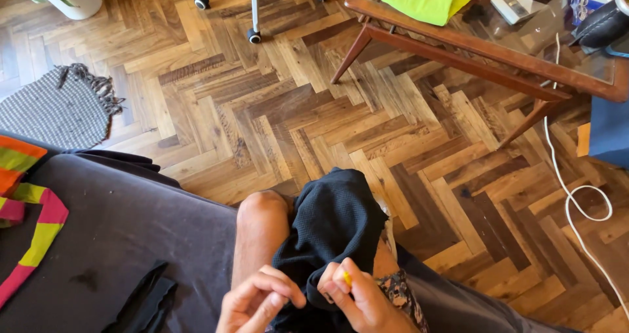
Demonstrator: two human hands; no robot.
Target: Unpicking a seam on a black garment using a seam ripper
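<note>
Fingers (337, 277) of the right hand (360, 300) pinch a small yellow tool (346, 278), its short axis pointing up and away into the black knit fabric (334, 225) draped over the knee (262, 208); left hand (255, 303), fingers curled together, grips the cloth's near edge just beside it, above the dark couch (118, 241), near its front edge

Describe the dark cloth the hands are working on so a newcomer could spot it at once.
Start at the dark grey sofa at lower left, then the bare knee beside it. The black waffle-textured cloth drapes beside that knee, pinched by both hands; unlike the flat black strip lying on the sofa, it hangs bunched.
</note>
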